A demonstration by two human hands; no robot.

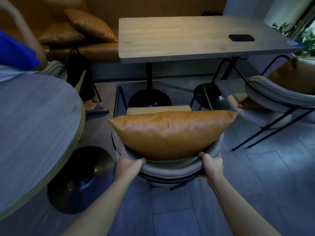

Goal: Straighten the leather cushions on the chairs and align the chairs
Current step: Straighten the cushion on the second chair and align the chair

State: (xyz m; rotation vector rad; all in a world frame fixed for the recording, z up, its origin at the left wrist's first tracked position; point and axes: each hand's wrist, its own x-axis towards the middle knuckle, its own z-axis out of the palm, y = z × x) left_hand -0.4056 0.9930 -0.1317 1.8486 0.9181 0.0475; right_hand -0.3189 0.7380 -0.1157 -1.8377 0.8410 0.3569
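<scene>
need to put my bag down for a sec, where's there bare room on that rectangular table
Most of the rectangular grey wooden table is bare: the whole left and middle stretch, from the edge beside the tan leather bench cushions across to the flat black object. Only the far right is taken, by that object and a small blue card at the corner.

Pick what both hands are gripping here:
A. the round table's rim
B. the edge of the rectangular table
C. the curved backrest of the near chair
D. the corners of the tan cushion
C: the left hand and right hand wrap the grey chair backrest, below the cushion.
</scene>
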